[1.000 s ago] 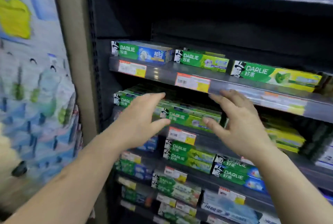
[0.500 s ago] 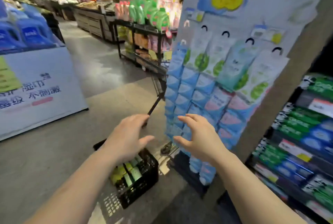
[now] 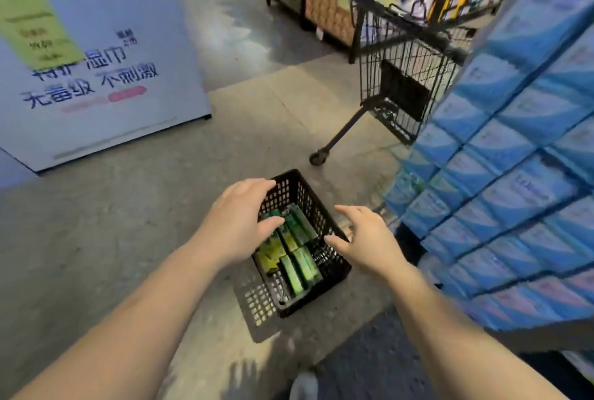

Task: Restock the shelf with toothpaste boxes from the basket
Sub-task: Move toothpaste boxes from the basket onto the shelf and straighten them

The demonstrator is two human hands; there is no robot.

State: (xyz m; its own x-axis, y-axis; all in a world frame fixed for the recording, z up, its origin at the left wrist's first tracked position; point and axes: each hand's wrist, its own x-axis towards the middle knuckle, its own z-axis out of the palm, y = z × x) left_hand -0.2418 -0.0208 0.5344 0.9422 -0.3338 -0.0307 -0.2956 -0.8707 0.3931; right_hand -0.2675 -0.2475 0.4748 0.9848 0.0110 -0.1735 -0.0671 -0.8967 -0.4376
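Both hands, left hand point(image 3: 236, 222) and right hand point(image 3: 364, 240), hover empty with fingers spread over the basket point(image 3: 334, 266); the toothpaste boxes point(image 3: 291, 250) look light, stiff cardboard, best pinched across their long sides.

At ten o'clock we read "湿巾", "不刺激" and "无畜级" in dark blue on the white display stand point(image 3: 106, 55); its green label, the blue packs and the toothpaste boxes stay too blurred for us to read.
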